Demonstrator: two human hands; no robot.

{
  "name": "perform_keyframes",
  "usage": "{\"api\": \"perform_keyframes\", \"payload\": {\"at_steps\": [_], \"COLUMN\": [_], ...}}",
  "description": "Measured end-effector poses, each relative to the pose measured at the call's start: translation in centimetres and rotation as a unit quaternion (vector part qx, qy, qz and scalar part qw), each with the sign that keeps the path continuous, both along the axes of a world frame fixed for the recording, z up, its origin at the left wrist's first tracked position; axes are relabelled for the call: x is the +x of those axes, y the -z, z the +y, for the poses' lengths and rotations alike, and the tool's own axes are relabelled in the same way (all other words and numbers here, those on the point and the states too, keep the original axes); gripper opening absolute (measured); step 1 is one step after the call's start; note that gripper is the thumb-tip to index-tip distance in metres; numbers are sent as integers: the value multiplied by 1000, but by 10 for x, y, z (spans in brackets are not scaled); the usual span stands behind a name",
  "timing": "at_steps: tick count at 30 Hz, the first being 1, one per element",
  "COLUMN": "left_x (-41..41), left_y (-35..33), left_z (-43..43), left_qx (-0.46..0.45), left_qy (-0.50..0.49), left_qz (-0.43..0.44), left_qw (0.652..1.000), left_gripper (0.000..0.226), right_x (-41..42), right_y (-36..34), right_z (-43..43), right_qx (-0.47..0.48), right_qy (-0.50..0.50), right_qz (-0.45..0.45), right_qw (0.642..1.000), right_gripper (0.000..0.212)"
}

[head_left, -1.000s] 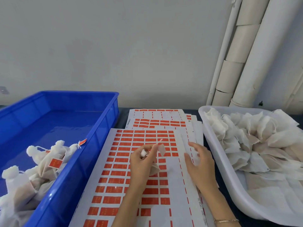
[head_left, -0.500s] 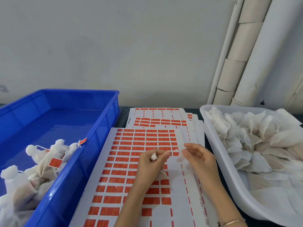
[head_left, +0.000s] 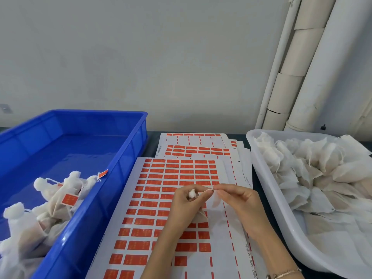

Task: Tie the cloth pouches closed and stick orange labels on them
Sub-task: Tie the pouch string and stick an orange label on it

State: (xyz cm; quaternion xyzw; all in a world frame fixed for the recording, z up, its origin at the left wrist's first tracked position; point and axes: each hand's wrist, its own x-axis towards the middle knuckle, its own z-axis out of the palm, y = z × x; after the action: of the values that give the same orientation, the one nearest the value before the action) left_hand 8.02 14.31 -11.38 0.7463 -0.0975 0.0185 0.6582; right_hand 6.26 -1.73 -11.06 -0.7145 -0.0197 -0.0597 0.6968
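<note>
My left hand (head_left: 186, 204) grips a small white cloth pouch (head_left: 191, 193) by its gathered neck, above the sheet of orange labels (head_left: 161, 198). Only the pouch's bunched top and a bit of its body under the palm show. My right hand (head_left: 235, 200) pinches the pouch's white string (head_left: 208, 190) just right of the left fingertips. The string runs short and taut between the two hands. A pale tab hangs below my right fingers.
A blue crate (head_left: 124, 158) on the left holds several tied pouches with orange labels (head_left: 69, 199). A white tub (head_left: 267, 188) on the right is full of untied pouches. More label sheets (head_left: 197, 146) lie behind, and white pipes (head_left: 298, 67) stand at the back right.
My right hand left the label sheet, came up to the left hand and took hold of the string. The left hand shifted slightly right with the pouch.
</note>
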Motion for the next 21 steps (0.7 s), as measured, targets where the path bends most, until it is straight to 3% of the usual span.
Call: {"api": "perform_keyframes", "payload": {"at_steps": [11,15,21], "left_x": [2,3,0], "left_y": [3,3,-1], "left_z": [2,2,2], "left_qx": [-51,-46,-32], "left_qy": [-43,-78,56], "left_qz": [12,20,23], "left_qw": [998,996,998], "left_gripper": [6,5,10], "right_x": [2,6,7], "right_y": [4,2,5], "right_z": [-3,-9,-6], "right_qx": [6,107,36], "right_qy": [23,44,132], "right_qz": [35,34,-5], "right_qw": [999,993,991], "right_gripper": [13,39,23]}}
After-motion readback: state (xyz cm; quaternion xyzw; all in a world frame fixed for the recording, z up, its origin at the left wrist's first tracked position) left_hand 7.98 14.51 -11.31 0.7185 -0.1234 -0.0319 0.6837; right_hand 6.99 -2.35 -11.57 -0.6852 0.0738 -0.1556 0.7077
